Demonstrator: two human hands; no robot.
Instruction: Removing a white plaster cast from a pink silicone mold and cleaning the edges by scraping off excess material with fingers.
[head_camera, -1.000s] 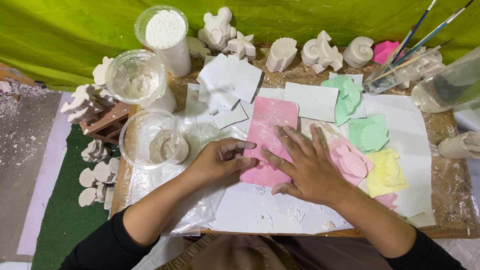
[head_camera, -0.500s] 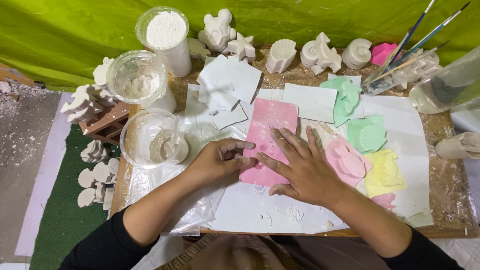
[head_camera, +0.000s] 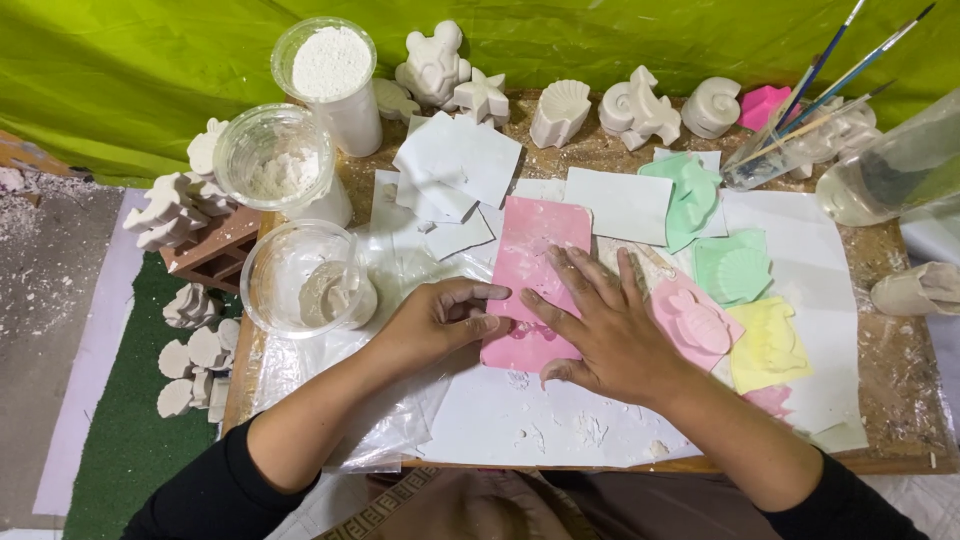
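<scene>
A pink rectangular mould (head_camera: 535, 248) lies flat on white paper in the middle of the table. My left hand (head_camera: 437, 322) rests at its left edge, fingers curled, fingertips against the pink edge. My right hand (head_camera: 603, 328) lies spread flat over the mould's lower right part, fingers pointing up and left. Neither hand lifts the mould off the paper.
Green (head_camera: 735, 266), yellow (head_camera: 768, 345) and pink (head_camera: 695, 322) shell-shaped moulds lie to the right. White plaster shells (head_camera: 560, 112) line the back edge. Clear cups with powder (head_camera: 276, 160) and grey paste (head_camera: 306, 280) stand at left. Brushes in a glass (head_camera: 800, 120) stand at back right.
My right hand has slid slightly up and left over the pink mould. The left hand stays almost in place.
</scene>
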